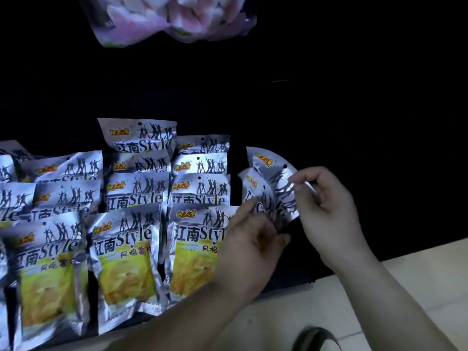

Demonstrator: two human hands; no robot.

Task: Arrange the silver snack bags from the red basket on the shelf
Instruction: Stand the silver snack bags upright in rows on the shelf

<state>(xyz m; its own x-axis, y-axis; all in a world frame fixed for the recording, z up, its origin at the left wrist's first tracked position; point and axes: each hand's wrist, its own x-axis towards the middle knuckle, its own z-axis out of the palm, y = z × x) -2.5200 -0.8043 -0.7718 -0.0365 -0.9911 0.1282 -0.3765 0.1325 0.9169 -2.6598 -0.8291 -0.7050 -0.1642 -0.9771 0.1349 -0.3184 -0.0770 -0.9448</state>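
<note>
Silver snack bags (269,165) between hands: right hand (326,209) pinches upper edge, left hand (249,240) grips lower corner.

A translucent bag (172,19) of pink and white pieces is seen at the upper edge, cut off by the frame and surrounded by darkness. Far below that bag and to its right, a pale tiled floor (443,274) is shown, crossed by thin grout lines. Further below the bag, at the bottom edge, a dark rounded object (316,339) is set on the floor; what it is cannot be told.
</note>
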